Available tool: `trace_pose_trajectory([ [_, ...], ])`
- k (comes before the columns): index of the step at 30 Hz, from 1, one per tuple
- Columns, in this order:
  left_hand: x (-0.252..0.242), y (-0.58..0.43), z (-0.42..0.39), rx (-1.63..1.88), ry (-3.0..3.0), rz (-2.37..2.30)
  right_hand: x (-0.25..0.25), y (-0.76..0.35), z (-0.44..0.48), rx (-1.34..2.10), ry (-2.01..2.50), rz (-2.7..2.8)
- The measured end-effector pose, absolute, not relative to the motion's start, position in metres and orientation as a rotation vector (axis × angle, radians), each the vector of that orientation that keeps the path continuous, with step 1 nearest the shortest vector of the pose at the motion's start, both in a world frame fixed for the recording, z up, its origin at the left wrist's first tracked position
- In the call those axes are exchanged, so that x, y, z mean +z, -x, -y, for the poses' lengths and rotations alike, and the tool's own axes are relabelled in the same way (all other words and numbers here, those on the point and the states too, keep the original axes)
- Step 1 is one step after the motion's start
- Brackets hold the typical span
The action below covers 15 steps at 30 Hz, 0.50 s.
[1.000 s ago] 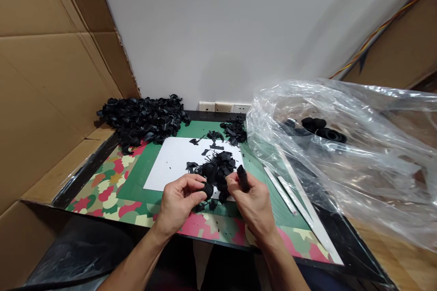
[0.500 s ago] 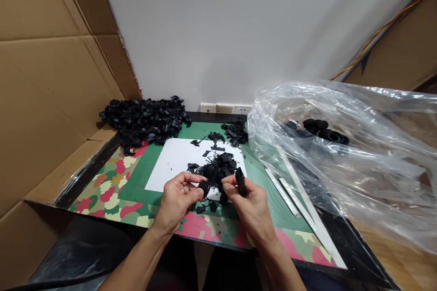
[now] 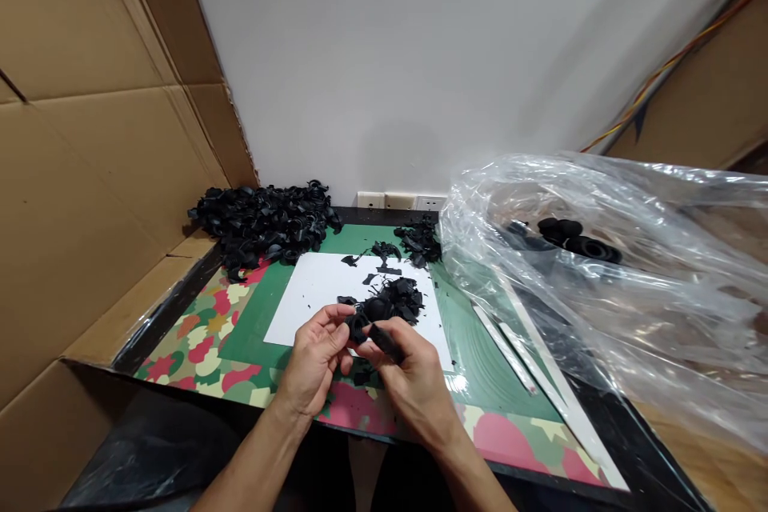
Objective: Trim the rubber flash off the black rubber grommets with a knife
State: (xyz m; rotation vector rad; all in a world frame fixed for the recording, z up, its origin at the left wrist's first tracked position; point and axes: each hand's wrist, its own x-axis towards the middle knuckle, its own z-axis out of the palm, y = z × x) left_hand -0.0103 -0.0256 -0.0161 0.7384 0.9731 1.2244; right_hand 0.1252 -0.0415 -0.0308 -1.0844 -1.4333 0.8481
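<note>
Two bare hands meet close together over a worktable. The left hand (image 3: 315, 364) pinches a small black ribbed rubber piece (image 3: 358, 326) between thumb and fingertips. The right hand (image 3: 414, 380) is closed around a short black tool (image 3: 385, 342). The tool's long axis runs on a slant from the right palm up and leftward, and its far end points at the rubber piece and touches or nearly touches it; which of the two is too small to tell.

Just beyond the fingertips lies a loose pile of black scraps (image 3: 396, 294) on a white sheet (image 3: 318, 288). The sheet rests on a green cutting mat (image 3: 474, 336), which lies on a camouflage-patterned cover (image 3: 198, 336) that runs under both wrists. A smaller scrap pile (image 3: 420, 240) sits farther out, ahead of the right hand.

Well beyond the left hand, off to its left, is a large heap of black pieces (image 3: 264, 220) against a cardboard wall (image 3: 90, 176). To the right of the right hand lie thin white strips (image 3: 510, 340). Past them is a big clear plastic bag (image 3: 630, 296) with a few black parts inside.
</note>
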Motion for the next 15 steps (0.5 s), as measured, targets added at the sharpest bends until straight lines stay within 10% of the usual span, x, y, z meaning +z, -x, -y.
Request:
trace_pose_trajectory([
  [15, -0.017, 0.004, 0.025, 1.233, -0.615, -1.038, -0.052, -0.109, 0.044, 0.393, 0.977, 1.717],
])
